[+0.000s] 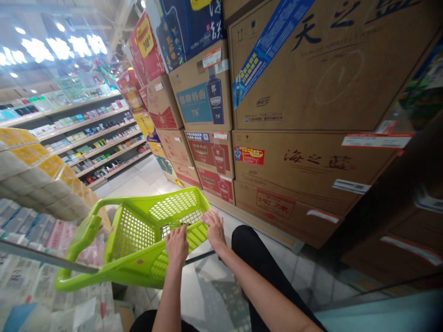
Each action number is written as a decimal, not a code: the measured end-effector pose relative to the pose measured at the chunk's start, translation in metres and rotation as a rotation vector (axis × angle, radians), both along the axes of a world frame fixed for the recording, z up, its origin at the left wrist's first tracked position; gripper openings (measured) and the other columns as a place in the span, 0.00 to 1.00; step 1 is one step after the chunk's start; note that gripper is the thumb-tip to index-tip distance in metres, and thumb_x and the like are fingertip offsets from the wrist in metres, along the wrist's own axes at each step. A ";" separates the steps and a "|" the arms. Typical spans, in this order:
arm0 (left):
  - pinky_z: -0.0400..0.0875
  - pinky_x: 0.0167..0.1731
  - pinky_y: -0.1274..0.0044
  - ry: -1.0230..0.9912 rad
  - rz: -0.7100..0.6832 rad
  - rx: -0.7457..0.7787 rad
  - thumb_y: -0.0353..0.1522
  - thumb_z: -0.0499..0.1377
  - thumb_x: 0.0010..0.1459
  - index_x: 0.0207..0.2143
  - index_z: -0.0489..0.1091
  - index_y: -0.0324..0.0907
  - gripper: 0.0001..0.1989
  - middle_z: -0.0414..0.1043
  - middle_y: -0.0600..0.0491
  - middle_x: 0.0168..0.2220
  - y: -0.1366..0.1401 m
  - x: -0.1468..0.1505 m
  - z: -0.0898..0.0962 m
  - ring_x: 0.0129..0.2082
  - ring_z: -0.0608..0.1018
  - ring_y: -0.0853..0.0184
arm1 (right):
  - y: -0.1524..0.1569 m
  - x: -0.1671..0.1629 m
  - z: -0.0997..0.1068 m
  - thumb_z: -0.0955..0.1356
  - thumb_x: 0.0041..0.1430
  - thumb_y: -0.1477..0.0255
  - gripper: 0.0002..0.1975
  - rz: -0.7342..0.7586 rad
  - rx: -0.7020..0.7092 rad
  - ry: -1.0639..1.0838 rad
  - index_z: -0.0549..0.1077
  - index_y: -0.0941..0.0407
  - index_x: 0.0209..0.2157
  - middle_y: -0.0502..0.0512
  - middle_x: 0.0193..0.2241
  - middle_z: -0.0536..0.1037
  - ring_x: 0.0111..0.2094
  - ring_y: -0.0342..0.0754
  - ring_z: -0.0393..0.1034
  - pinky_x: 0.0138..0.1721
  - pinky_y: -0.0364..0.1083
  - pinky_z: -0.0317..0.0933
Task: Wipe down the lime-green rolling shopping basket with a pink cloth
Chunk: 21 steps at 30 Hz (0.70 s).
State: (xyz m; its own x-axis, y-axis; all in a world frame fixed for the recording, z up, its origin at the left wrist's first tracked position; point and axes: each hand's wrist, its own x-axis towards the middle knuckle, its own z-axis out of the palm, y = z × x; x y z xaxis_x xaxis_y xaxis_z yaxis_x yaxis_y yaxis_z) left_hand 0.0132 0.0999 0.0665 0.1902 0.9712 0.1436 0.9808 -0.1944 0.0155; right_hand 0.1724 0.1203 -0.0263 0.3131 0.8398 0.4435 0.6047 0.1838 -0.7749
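Note:
A lime-green plastic shopping cart [138, 266] with perforated basket walls stands in front of me, its handle pointing left. My left hand [177, 245] is closed over the near rim of the basket, fingers curled inward. Farther right, my right hand [215, 229] grips the same rim close to the corner of the basket. Something small and pinkish shows by the right fingertips, too blurred to name. The undersides of both hands are hidden. Little of the basket's floor can be seen.
Stacked cardboard cartons [294, 161] form a wall along the right. Yellow-and-white packs [44, 180] and tissue-like packages [41, 272] are piled at the left. Stocked shelves [90, 138] stand behind. My knee [244, 244] is close to the cartons, above the tiled floor [207, 281].

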 end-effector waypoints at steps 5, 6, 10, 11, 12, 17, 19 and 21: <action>0.56 0.46 0.66 0.093 0.115 0.038 0.37 0.43 0.67 0.42 0.72 0.49 0.17 0.76 0.49 0.40 -0.001 -0.018 0.009 0.44 0.71 0.58 | 0.005 -0.011 0.009 0.56 0.53 0.88 0.32 -0.052 -0.028 0.016 0.71 0.57 0.55 0.61 0.57 0.70 0.59 0.54 0.59 0.60 0.56 0.50; 0.56 0.46 0.66 0.096 0.118 0.039 0.36 0.43 0.67 0.41 0.72 0.49 0.17 0.76 0.49 0.40 0.000 -0.016 0.009 0.44 0.71 0.58 | 0.001 -0.025 0.011 0.56 0.53 0.88 0.32 -0.002 -0.008 -0.004 0.70 0.56 0.56 0.60 0.58 0.69 0.59 0.53 0.59 0.61 0.56 0.48; 0.55 0.47 0.67 0.084 0.109 0.061 0.36 0.42 0.67 0.46 0.72 0.51 0.18 0.76 0.50 0.43 -0.003 -0.016 0.010 0.45 0.71 0.59 | -0.007 -0.046 0.017 0.57 0.53 0.88 0.33 0.215 0.058 -0.121 0.69 0.54 0.57 0.56 0.58 0.69 0.59 0.50 0.60 0.63 0.53 0.46; 0.55 0.47 0.67 0.085 0.124 0.073 0.37 0.42 0.68 0.46 0.72 0.50 0.19 0.76 0.50 0.42 -0.005 -0.021 0.011 0.44 0.71 0.60 | -0.004 -0.037 0.019 0.57 0.53 0.88 0.32 0.208 0.044 -0.131 0.70 0.55 0.56 0.56 0.57 0.70 0.58 0.50 0.60 0.63 0.53 0.47; 0.55 0.47 0.67 0.094 0.151 0.089 0.38 0.42 0.68 0.45 0.73 0.49 0.20 0.76 0.50 0.42 -0.007 -0.027 0.012 0.44 0.70 0.59 | 0.001 -0.024 0.022 0.57 0.53 0.88 0.30 0.174 0.018 -0.127 0.71 0.56 0.54 0.57 0.55 0.71 0.58 0.51 0.60 0.62 0.53 0.48; 0.53 0.48 0.66 0.155 0.276 0.141 0.43 0.43 0.67 0.37 0.75 0.46 0.22 0.76 0.49 0.38 -0.010 -0.047 0.019 0.41 0.69 0.59 | 0.025 0.014 0.033 0.57 0.60 0.83 0.22 -0.014 -0.106 -0.046 0.75 0.58 0.48 0.60 0.49 0.74 0.53 0.51 0.63 0.58 0.53 0.54; 0.53 0.47 0.66 0.147 0.296 0.128 0.41 0.44 0.67 0.38 0.75 0.47 0.20 0.76 0.50 0.38 -0.009 -0.039 0.020 0.41 0.70 0.59 | 0.019 -0.010 0.034 0.57 0.59 0.84 0.23 -0.007 -0.104 -0.068 0.75 0.57 0.49 0.61 0.50 0.73 0.54 0.52 0.63 0.59 0.54 0.53; 0.53 0.46 0.66 0.139 0.296 0.131 0.41 0.44 0.67 0.39 0.75 0.47 0.20 0.76 0.49 0.38 -0.008 -0.030 0.021 0.41 0.70 0.59 | 0.006 -0.044 0.034 0.57 0.57 0.86 0.26 0.066 -0.073 -0.124 0.72 0.57 0.52 0.61 0.54 0.71 0.55 0.53 0.63 0.60 0.55 0.51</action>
State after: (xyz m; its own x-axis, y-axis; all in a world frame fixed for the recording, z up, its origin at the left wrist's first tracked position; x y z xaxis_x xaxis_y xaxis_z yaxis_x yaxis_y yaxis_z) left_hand -0.0164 0.0917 0.0874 -0.0701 0.9622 0.2633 0.9859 0.1070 -0.1286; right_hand 0.1282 0.1268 0.0075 0.2031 0.8881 0.4124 0.6852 0.1720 -0.7078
